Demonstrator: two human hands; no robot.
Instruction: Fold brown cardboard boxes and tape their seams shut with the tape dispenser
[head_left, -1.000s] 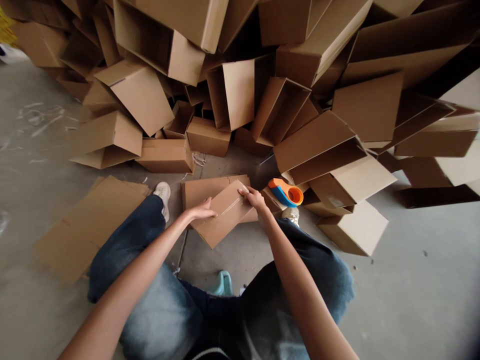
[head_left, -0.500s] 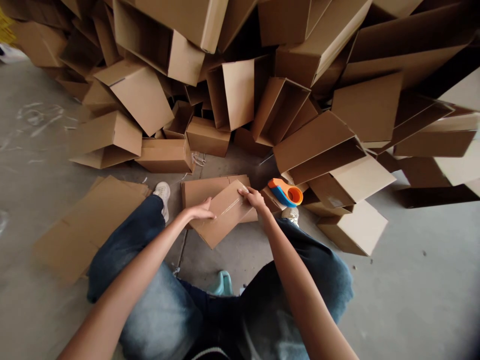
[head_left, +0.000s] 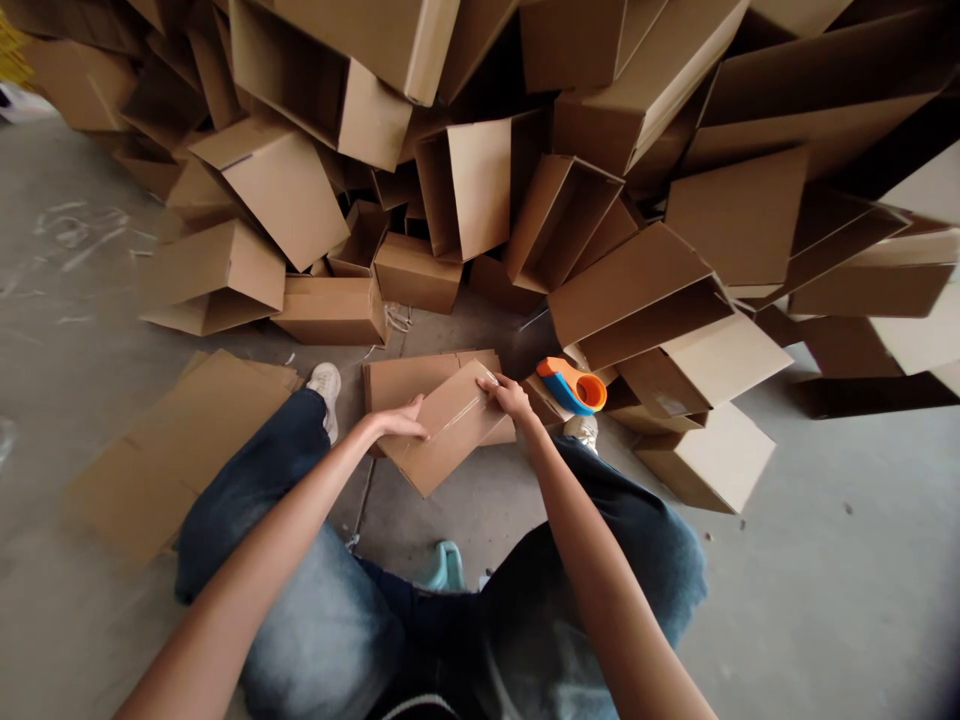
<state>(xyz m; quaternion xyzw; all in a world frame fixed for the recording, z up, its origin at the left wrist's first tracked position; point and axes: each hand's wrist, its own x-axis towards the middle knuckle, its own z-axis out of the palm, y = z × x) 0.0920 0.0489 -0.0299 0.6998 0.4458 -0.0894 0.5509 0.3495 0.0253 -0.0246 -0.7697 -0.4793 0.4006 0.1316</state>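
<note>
Tilted between my knees is a small cardboard box [head_left: 450, 432] with a strip of clear tape along its upper face. My left hand [head_left: 402, 419] grips its left edge, thumb laid on the top face. At the far right corner, my right hand [head_left: 510, 396] is closed on the box, with the thumb near the end of the tape. Underneath lies a stack of flat cardboard [head_left: 394, 378], partly covered by the box. An orange and blue tape dispenser [head_left: 571, 387] rests on cardboard just right of my right hand.
A large heap of open cardboard boxes [head_left: 480, 185] spreads across the far side. More flattened cardboard [head_left: 180, 440] lies on the floor beyond my left leg. Part of a turquoise plastic piece [head_left: 448, 568] shows between my thighs. Plastic strapping scraps [head_left: 71, 230] litter the floor at left.
</note>
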